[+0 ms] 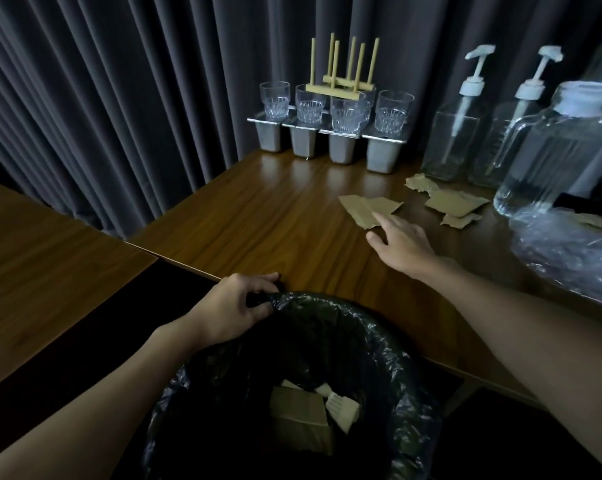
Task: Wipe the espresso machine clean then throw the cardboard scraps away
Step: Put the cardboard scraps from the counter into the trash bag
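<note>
Several torn scraps of brown cardboard lie flat on the wooden table (258, 220). The nearest scraps (368, 209) are two overlapping pieces with ragged edges, and the outstretched fingers of the right hand (401, 242) touch their near corner. Farther right lies a larger scrap (455, 203) with a narrow strip (460, 220) just in front of it and a small crumpled bit (419, 183) behind. The bin (327, 303), lined with a crinkled black bag, stands open against the table's near edge. The left hand (237, 306) grips its rim. More cardboard pieces (299, 407) lie at its bottom, piled loosely.
</note>
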Motion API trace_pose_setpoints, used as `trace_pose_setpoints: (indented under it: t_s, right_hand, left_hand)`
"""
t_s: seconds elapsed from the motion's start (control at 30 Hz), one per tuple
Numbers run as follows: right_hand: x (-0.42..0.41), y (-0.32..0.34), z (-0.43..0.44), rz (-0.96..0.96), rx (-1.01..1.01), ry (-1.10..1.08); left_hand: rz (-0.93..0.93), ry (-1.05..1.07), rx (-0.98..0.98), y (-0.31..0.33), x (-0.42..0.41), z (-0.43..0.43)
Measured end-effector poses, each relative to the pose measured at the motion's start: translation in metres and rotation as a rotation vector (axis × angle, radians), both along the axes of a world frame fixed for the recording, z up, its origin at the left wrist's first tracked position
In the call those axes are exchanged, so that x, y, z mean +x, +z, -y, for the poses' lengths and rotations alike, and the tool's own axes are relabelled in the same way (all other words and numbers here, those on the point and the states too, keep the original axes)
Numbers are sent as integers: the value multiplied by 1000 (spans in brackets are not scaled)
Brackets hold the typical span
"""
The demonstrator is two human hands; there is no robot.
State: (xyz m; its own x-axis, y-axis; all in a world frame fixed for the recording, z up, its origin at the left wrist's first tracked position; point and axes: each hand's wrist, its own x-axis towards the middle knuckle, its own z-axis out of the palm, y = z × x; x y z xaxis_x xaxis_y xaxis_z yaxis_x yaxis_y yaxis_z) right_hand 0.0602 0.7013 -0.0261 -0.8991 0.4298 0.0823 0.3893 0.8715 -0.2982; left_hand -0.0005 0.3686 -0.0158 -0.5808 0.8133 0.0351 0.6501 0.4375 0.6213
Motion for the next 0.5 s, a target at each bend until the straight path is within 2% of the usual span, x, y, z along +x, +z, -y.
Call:
trace_pose_setpoints:
  t_s: [0.17, 0.3, 0.4, 0.5]
  right_hand:
    - [26, -3, 24, -136, -104, 167]
    - [42, -8, 37, -307, -153, 132]
    - [44, -2, 45, -182, -118, 43]
    - [42, 8, 47, -108, -252, -43]
  left_hand:
    - [15, 10, 0, -1, -2, -1]
    - [32, 18, 25, -3, -2, 0]
    - [30, 18, 46, -5, -3, 0]
    - [17, 37, 47, -9, -5, -1]
